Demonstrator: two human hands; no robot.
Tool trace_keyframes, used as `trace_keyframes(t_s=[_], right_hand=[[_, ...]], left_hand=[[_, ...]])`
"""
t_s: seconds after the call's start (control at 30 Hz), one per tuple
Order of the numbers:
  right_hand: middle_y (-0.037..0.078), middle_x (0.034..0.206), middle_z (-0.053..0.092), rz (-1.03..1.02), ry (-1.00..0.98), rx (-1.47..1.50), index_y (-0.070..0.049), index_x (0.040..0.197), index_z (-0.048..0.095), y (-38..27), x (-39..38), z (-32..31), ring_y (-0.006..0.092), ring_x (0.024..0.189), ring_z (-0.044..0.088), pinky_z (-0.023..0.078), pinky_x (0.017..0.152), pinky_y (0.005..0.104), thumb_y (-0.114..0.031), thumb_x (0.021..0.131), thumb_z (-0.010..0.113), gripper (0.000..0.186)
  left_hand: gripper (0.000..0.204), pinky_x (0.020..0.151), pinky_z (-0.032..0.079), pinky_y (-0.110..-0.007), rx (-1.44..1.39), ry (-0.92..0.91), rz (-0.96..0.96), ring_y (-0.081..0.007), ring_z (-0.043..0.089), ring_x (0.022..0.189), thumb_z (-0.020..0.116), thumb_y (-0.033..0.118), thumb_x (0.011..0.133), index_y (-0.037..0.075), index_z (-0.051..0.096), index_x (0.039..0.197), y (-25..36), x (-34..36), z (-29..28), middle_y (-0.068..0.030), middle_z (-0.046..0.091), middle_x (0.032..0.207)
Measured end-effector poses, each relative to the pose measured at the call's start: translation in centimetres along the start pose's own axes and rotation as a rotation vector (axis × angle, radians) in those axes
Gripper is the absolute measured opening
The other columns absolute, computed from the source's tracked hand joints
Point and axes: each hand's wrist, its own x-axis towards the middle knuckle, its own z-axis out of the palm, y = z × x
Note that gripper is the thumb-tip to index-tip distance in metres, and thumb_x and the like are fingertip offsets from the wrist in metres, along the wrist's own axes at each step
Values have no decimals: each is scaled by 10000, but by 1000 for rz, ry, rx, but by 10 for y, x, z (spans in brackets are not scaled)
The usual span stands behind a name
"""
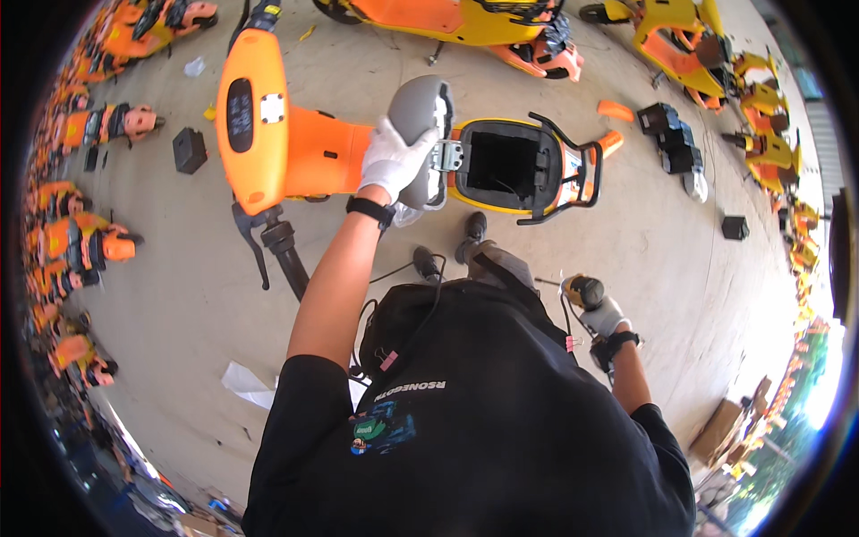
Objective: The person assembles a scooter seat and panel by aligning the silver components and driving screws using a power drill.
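My left hand [394,159] in a white glove grips the raised grey seat [416,103] of an orange scooter [327,152]. The seat stands tipped up on a silver hinge bracket [452,155], beside an open black storage compartment [492,166] with a black rear rail [586,179]. The scooter's handlebar [284,251] runs down to the left of my forearm. My right hand [607,318], also gloved, is low at my right side, closed on a yellow-and-black power driver [582,291] with a long bit pointing left.
More orange and yellow scooters [452,22] [80,246] line the back and both sides. Black boxes [671,134] [190,150] and an orange piece [616,110] lie on the concrete floor [179,313]. White sheeting [248,383] lies at lower left, cardboard [720,430] at lower right.
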Motion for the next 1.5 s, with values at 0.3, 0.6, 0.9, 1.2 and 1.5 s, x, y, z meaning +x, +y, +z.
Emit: trace_keyframes(t_s=[0.3,0.6,0.9,1.2,1.5], right_hand=[[143,849,709,151,18,357,-30,1012,684,84,-22,131,267,848,684,522,752,386,-283,838,663,308],[139,873,718,112,-48,610,-21,976,701,175,56,213,249,847,690,517,705,386,-283,835,666,299],[95,748,686,276,-16,518,-25,906,690,140,43,129,208,723,672,515,658,356,-197,760,690,226],[115,873,716,328,-53,709,-41,982,675,177,23,194,244,812,675,527,748,357,-105,695,753,304],[124,885,719,500,1,851,-49,1009,683,144,-65,241,246,838,681,530,764,366,-105,694,778,333]], left_hand=[[1075,964,471,-432,20,-9,35,-418,584,1132,768,493,709,-68,199,1427,-15,-38,6,-323,537,1256],[1151,974,472,-447,361,91,117,-431,558,1139,771,479,714,36,74,1516,-21,-39,17,-298,405,1368],[823,1062,330,-534,1115,24,659,-448,362,1278,733,525,723,247,436,1439,99,-75,56,-250,383,1367],[304,1126,279,-531,1156,-356,1310,-384,421,1285,559,332,895,88,690,1021,145,-15,135,-146,578,1223],[323,1072,311,-508,1314,-660,1400,-284,518,1191,452,296,945,111,674,1089,180,26,274,-110,629,1177]])
